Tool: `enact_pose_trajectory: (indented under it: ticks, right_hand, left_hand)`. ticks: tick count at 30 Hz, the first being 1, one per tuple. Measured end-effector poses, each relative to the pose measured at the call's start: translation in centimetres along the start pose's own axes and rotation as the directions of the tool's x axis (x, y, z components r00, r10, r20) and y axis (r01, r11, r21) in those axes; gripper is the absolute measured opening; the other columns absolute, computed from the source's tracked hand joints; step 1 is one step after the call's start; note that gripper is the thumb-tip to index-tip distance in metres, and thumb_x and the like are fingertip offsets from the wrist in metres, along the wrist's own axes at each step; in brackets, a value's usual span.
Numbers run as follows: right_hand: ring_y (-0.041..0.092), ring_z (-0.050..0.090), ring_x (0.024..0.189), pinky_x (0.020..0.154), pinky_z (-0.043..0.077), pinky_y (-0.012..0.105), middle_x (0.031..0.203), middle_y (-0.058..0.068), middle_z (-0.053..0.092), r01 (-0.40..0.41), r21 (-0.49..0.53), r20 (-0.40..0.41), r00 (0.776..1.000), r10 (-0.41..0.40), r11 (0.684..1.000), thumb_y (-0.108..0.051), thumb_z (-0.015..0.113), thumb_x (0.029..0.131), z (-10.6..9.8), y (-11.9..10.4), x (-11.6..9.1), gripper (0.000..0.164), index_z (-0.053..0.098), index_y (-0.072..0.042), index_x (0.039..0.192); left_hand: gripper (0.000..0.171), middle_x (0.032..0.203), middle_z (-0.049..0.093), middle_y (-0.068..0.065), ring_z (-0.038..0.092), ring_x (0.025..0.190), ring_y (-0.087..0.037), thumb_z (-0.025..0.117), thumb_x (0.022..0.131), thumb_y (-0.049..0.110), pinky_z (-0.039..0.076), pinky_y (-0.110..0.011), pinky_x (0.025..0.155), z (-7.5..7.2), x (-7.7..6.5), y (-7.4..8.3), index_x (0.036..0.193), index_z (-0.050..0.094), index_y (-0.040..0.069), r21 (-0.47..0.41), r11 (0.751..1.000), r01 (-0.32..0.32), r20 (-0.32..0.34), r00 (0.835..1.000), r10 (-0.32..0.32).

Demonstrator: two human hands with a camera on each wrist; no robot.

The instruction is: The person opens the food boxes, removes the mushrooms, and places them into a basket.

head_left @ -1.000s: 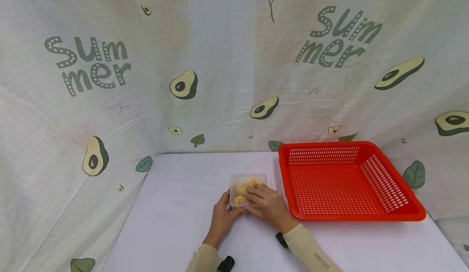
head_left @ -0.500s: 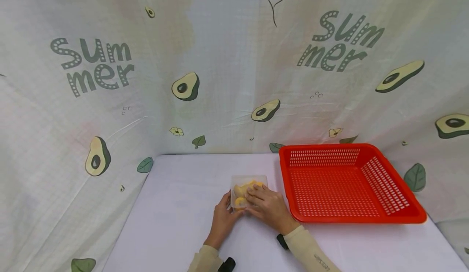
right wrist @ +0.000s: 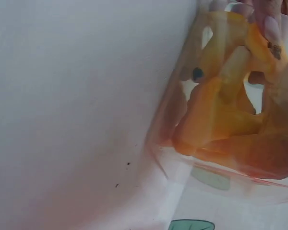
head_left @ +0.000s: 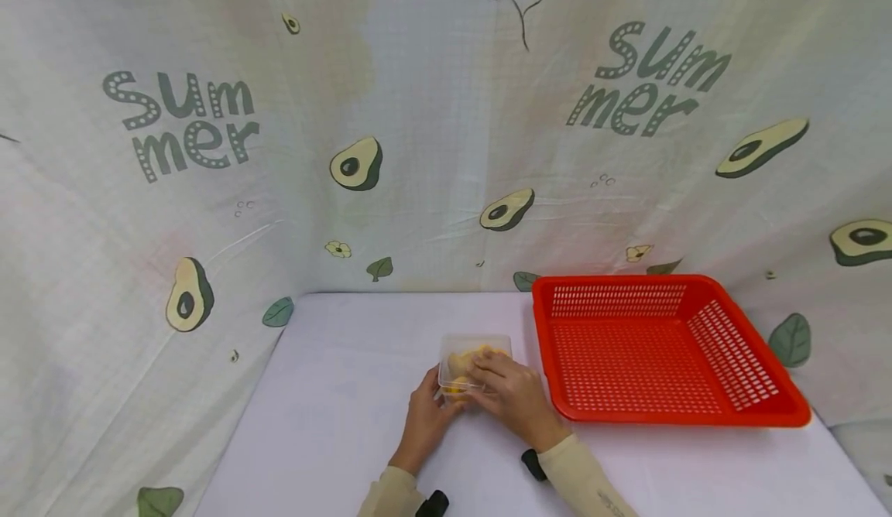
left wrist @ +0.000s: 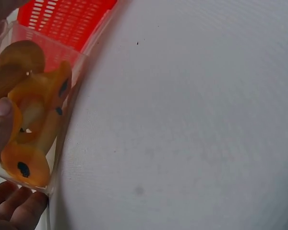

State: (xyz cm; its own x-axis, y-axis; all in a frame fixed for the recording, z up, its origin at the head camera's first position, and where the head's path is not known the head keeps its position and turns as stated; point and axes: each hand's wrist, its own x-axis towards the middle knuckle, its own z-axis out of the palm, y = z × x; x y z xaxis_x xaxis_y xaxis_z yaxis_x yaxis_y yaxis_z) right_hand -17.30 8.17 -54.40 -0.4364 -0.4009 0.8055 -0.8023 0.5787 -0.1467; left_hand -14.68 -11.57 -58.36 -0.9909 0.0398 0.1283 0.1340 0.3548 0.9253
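Observation:
A small clear plastic box, with a clear cover over it, stands near the middle of the table. Inside lie curved yellow-orange pieces with dark spots and a browner rounded one; their kind does not show. My left hand grips the box's left near corner, its fingers bent along the side. My right hand holds the box from the right, fingers over the top and thumb at the near edge. The right wrist view shows orange pieces pressed close against the clear wall, with fingertips at one end.
Right of the box, a large red perforated basket sits close to the right hand. A white cloth covers the table. Behind it hangs a cloth backdrop printed with avocados and lettering.
Both hands keep their places on the box. Its clear near rim now stands out slightly higher above the orange pieces. The whole view has shifted a little.

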Motion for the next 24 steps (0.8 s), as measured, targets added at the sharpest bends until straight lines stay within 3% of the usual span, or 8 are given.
enact_pose_trajectory:
  ticks: [7, 10, 14, 17, 20, 24]
  right_hand:
    - [0.028, 0.074, 0.112, 0.101, 0.059, 0.050, 0.116, 0.005, 0.079, -0.146, 0.039, 0.072, 0.987, 0.143, 0.989, -0.023, 0.098, 0.072, -0.9, -0.4, 0.6, 0.043, 0.083, -0.009, 0.110]
    - [0.026, 0.071, 0.115, 0.104, 0.058, 0.051, 0.121, 0.004, 0.077, -0.215, 0.032, 0.078, 0.974, 0.212, 0.976, -0.025, 0.098, 0.072, -1.3, -0.6, 1.2, 0.046, 0.083, -0.011, 0.113]
    - [0.025, 0.068, 0.109, 0.096, 0.059, 0.051, 0.118, 0.004, 0.076, -0.268, 0.020, 0.006, 0.963, 0.268, 0.963, -0.020, 0.097, 0.073, -1.8, -0.8, 1.9, 0.043, 0.082, -0.011, 0.112]
    - [0.025, 0.068, 0.104, 0.091, 0.062, 0.049, 0.113, 0.005, 0.075, -0.296, 0.017, -0.058, 0.953, 0.296, 0.955, -0.014, 0.097, 0.074, -2.2, -0.8, 2.5, 0.040, 0.082, -0.010, 0.111]
    - [0.025, 0.068, 0.103, 0.090, 0.063, 0.047, 0.111, 0.006, 0.074, -0.318, 0.024, -0.092, 0.943, 0.319, 0.948, -0.010, 0.095, 0.076, -2.2, -0.7, 2.8, 0.037, 0.081, -0.009, 0.110]
    - [0.025, 0.068, 0.104, 0.092, 0.062, 0.043, 0.111, 0.006, 0.073, -0.339, 0.036, -0.127, 0.932, 0.340, 0.940, -0.004, 0.093, 0.078, -2.2, -0.6, 3.2, 0.034, 0.080, -0.008, 0.109]
  left_hand:
    - [0.088, 0.156, 0.046, -0.029, 0.053, 0.136, -0.046, 0.088, 0.088, 0.014, 0.056, -0.051, 0.106, -0.2, -0.5, 0.8, 0.157, 0.038, -0.008, 0.036, 0.998, 0.055, 0.042, 0.997, -0.057]
    - [0.086, 0.157, 0.044, -0.028, 0.053, 0.135, -0.045, 0.085, 0.091, 0.018, 0.056, -0.052, 0.106, -0.6, -0.8, 1.5, 0.158, 0.036, -0.006, 0.011, 0.996, 0.088, 0.047, 0.995, -0.089]
    - [0.074, 0.150, 0.052, -0.026, 0.058, 0.127, -0.040, 0.079, 0.095, 0.020, 0.059, -0.049, 0.101, -1.1, -0.7, 2.6, 0.155, 0.042, -0.004, -0.042, 0.992, 0.121, 0.002, 0.993, -0.121]
    - [0.061, 0.139, 0.060, -0.022, 0.063, 0.115, -0.032, 0.076, 0.096, 0.016, 0.061, -0.036, 0.092, -1.4, -0.4, 3.5, 0.149, 0.051, -0.003, -0.064, 0.987, 0.145, -0.057, 0.987, -0.149]
    - [0.051, 0.127, 0.065, -0.018, 0.064, 0.102, -0.025, 0.074, 0.095, 0.008, 0.058, -0.025, 0.080, -1.5, -0.1, 4.3, 0.142, 0.058, -0.003, -0.069, 0.983, 0.173, -0.105, 0.978, -0.179]
    - [0.043, 0.114, 0.065, -0.016, 0.062, 0.089, -0.020, 0.071, 0.094, -0.001, 0.058, -0.021, 0.069, -1.5, 0.1, 4.9, 0.135, 0.062, -0.005, -0.102, 0.973, 0.206, -0.127, 0.968, -0.218]
